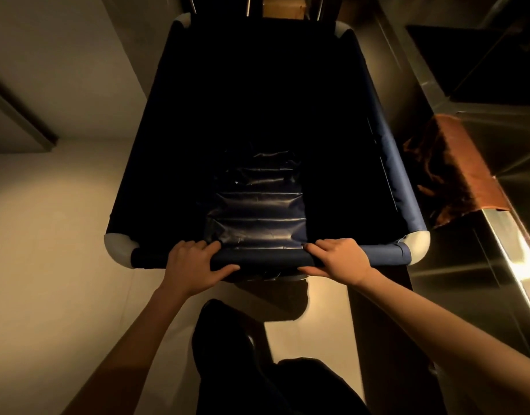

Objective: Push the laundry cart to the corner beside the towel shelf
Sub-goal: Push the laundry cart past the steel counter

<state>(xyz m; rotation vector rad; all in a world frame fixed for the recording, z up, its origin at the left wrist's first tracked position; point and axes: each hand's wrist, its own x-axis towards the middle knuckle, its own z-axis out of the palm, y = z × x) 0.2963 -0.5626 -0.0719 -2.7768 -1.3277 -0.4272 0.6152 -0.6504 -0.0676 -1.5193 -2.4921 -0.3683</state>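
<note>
The laundry cart [389, 163] is a deep, dark blue fabric bin with white corner pieces, filling the middle of the view. Its inside looks dark, and only a shiny patched panel shows on the near wall. My left hand [194, 265] is wrapped around the cart's padded near rim, left of centre. My right hand [338, 259] is closed on the same rim, right of centre. Both arms reach forward from below. No towel shelf can be made out; thin metal rods show beyond the cart's far end.
A stainless steel counter [497, 163] runs close along the cart's right side, with a brown cloth [449, 169] draped over its edge. A pale wall [63, 70] stands on the left. Light floor [48, 235] lies left of the cart. My dark-clothed legs [257, 369] are below.
</note>
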